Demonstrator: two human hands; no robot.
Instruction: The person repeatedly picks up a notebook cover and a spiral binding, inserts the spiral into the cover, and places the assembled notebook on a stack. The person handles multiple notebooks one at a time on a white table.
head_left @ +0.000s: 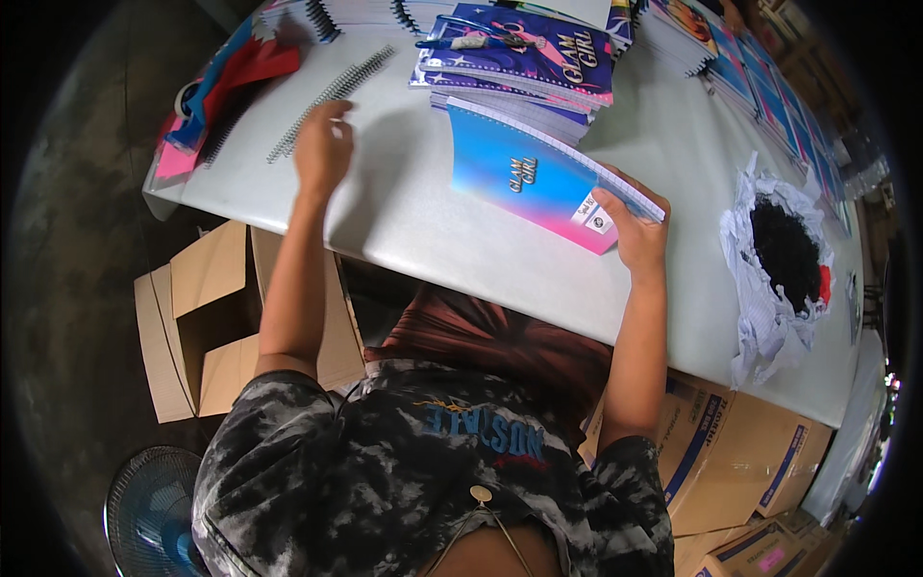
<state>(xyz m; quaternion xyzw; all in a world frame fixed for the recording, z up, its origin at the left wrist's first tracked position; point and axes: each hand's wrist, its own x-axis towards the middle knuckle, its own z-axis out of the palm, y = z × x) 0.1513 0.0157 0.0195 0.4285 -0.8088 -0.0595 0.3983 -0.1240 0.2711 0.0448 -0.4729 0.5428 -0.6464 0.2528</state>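
Note:
My right hand (635, 231) grips an unbound notebook (524, 173) by its right end, thumb on the blue-to-pink cover and fingers behind. Its edge facing away from me is punched with holes and shows the white pages. My left hand (325, 149) is beside several loose dark spiral binding coils (365, 69) lying on the table. Its fingers are loosely bent, with a gap between thumb and forefinger, and I see nothing between them. Just beyond the held notebook is a stack of purple-covered notebooks (481, 72), with a blue tool (466, 40) on top.
A tape dispenser (187, 111) and red material (255, 72) lie on the white table's (404, 216) left end. Right of me, crumpled white wrapping (742, 250) holds a black tangle (788, 250). More notebooks (764, 87) line the far right. Cardboard boxes (212, 269) and a fan (154, 510) stand below.

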